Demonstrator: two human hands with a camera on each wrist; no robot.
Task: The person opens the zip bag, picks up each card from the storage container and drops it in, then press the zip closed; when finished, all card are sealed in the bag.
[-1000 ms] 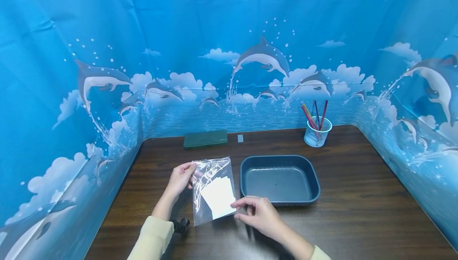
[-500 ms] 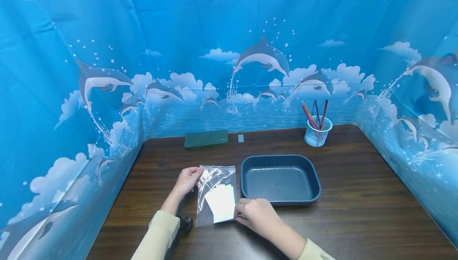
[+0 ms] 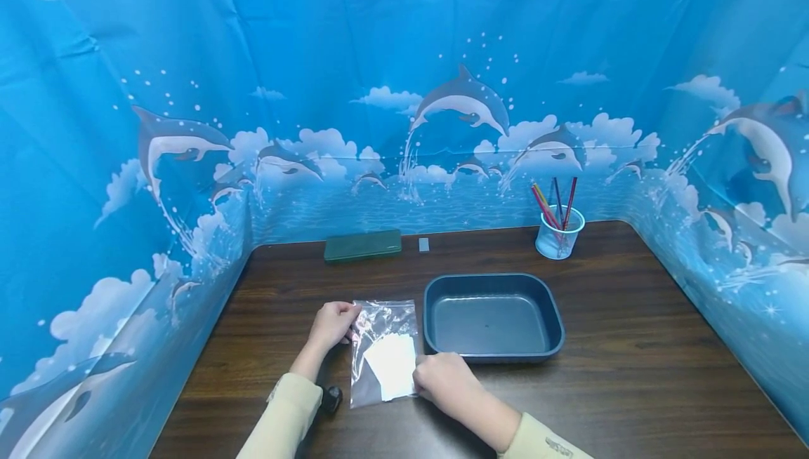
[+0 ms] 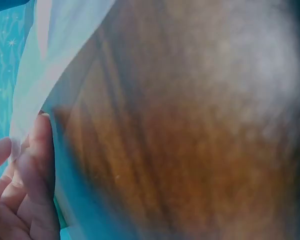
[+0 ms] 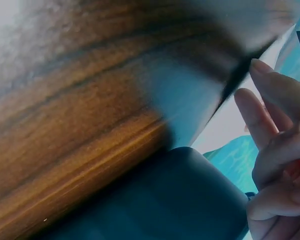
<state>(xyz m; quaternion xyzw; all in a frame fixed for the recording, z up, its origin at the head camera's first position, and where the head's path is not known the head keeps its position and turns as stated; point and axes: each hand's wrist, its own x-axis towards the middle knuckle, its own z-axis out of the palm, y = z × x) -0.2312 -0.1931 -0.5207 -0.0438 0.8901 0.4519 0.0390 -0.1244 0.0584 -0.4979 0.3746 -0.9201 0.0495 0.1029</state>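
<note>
A clear plastic bag (image 3: 366, 382) with white square sheets (image 3: 393, 366) in it lies low over the table, left of the tray, in the head view. Its upper left corner is pinched by my left hand (image 3: 333, 324) between thumb and fingers; the left wrist view shows the thumb and fingertips (image 4: 41, 131) at the film's edge. My right hand (image 3: 447, 380) holds the lower right edge with curled fingers, their tips hidden in the head view. In the right wrist view its fingertips (image 5: 260, 67) are right at the edge of the bag and the white sheets.
A dark blue-grey tray (image 3: 493, 358) stands just right of the bag, close behind my right hand. Farther back on the brown table (image 3: 632, 347) are a green case (image 3: 363, 245), a small grey rectangle (image 3: 424, 244) and a mesh cup (image 3: 559, 240) of pencils. A dolphin curtain (image 3: 392, 129) surrounds the table.
The bag has come lower and nearer to me, turned straighter, and shifted slightly right. Both hands moved with it; my right fingers have curled in more at its edge.
</note>
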